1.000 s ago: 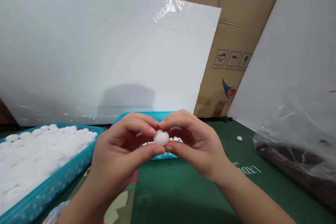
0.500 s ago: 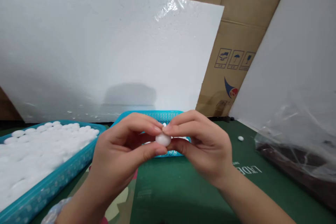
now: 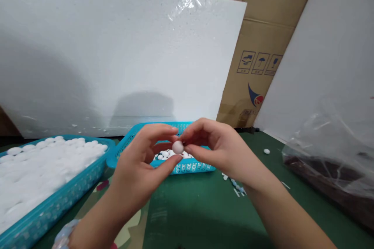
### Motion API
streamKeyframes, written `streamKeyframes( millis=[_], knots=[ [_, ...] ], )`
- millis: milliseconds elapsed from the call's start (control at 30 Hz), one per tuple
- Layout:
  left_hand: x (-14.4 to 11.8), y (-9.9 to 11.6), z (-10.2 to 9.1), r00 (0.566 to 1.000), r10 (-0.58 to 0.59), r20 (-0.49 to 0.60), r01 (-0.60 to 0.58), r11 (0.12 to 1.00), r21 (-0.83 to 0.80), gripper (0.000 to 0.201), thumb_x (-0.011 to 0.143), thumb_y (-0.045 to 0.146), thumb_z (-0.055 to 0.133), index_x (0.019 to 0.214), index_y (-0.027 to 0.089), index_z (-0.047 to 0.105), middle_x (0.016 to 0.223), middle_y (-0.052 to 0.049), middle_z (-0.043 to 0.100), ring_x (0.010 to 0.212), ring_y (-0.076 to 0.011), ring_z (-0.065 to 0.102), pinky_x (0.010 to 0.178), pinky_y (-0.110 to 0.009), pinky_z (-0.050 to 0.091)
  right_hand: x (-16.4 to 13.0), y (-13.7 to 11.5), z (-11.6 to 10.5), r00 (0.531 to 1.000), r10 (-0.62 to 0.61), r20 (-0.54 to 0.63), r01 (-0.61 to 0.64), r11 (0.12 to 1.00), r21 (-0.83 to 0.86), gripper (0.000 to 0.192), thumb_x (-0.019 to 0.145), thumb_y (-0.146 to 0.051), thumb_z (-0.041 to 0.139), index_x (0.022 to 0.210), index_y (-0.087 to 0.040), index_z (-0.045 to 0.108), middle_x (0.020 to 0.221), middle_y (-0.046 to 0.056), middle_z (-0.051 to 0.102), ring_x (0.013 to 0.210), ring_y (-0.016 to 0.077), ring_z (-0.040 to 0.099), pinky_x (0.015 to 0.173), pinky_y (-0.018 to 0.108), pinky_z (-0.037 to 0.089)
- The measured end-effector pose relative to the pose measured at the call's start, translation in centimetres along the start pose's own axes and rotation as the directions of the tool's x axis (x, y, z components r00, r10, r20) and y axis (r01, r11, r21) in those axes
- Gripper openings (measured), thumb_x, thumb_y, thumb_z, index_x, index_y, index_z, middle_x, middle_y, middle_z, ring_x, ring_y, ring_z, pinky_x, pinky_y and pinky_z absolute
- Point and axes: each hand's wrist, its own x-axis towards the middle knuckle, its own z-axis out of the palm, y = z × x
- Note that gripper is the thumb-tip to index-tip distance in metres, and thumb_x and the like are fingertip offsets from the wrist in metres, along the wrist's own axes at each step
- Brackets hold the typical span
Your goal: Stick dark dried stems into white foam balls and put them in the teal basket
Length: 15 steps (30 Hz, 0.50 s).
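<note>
Head view: left hand (image 3: 137,171) and right hand (image 3: 222,149) pinch a white ball (image 3: 177,147) between their fingertips.

Left basket (image 3: 58,206): cut off by the left and lower edges. Small basket (image 3: 187,166): middle hidden behind both hands; contents too small to identify. White ball (image 3: 177,147): partly covered by fingers (image 3: 163,129). Plastic bag (image 3: 330,144) (dark contents blurred): cut off at right. Carton (image 3: 263,46) print: too small to read.
</note>
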Motion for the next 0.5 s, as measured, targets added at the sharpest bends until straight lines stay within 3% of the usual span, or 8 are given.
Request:
streamKeyframes(
  millis=[200,333,500],
  knots=[
    [0.22,-0.03,0.15,0.993,-0.053,-0.105,0.041,0.993,-0.115,0.036,0.052,0.0,0.055,0.075,0.027,0.051,0.075,0.007,0.051,0.076,-0.0058,0.051,0.065,-0.01,0.045,0.14,0.71,0.08,0.985,-0.151,-0.087,0.158,0.984,0.083,0.019,0.06,-0.003,0.047,0.07,-0.019,0.047,0.064,-0.004,0.051,0.06,0.0063,0.052,0.051,0.013,0.045],
    [0.14,0.21,-0.06,0.984,-0.118,-0.133,0.102,0.987,-0.123,0.033,0.052,0.005,0.058,0.075,0.028,0.052,0.074,0.007,0.055,0.073,-0.0075,0.053,0.06,-0.009,0.047,0.08,0.82,0.31,0.956,-0.273,-0.108,0.27,0.962,-0.041,0.021,0.061,-0.001,0.047,0.071,-0.019,0.046,0.067,-0.004,0.049,0.064,0.0055,0.052,0.053,0.011,0.045],
    [0.14,0.88,-0.13,0.993,-0.084,-0.078,0.079,0.995,-0.067,0.025,0.058,0.009,0.054,0.073,0.029,0.056,0.069,0.009,0.056,0.064,-0.0028,0.053,0.052,-0.001,0.043,0.08,0.91,0.86,0.9,-0.405,-0.159,0.377,0.909,-0.181,0.024,0.063,-0.002,0.045,0.077,-0.022,0.042,0.066,-0.004,0.046,0.063,0.0055,0.051,0.053,0.011,0.045]
  ],
)
